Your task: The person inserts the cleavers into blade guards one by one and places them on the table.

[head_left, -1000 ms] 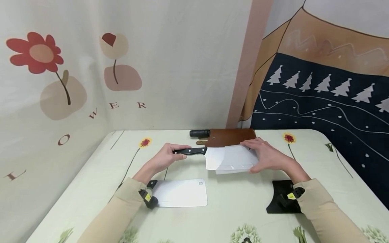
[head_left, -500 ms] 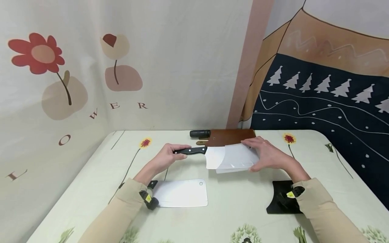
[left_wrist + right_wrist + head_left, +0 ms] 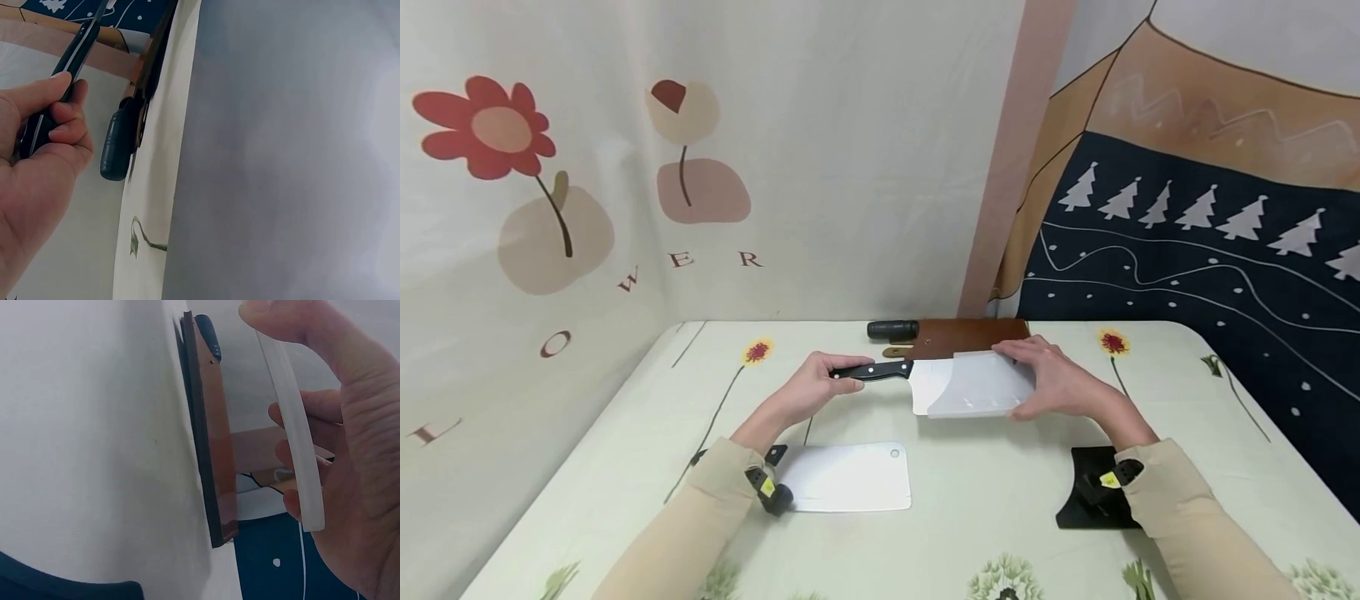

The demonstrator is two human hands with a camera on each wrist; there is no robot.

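My left hand grips the black riveted handle of a cleaver, held above the table with its blade pointing right. A translucent whitish blade guard covers most of that blade; a strip near the handle shows bare. At its far end my right hand holds the guard between thumb and fingers. In the right wrist view the guard appears edge-on between thumb and fingers. The left wrist view shows the thumb and curled fingers around the handle.
A second cleaver lies below, its handle partly behind the left wrist. At the back rests a brown-sheathed cleaver with a black handle. A black curved-edge piece lies under the right wrist. The flowered tablecloth covers the table.
The guard and blade tilt slightly, the guard's lower edge rising nearer level with the blade's. The right hand shifts slightly left; both hands keep their holds.
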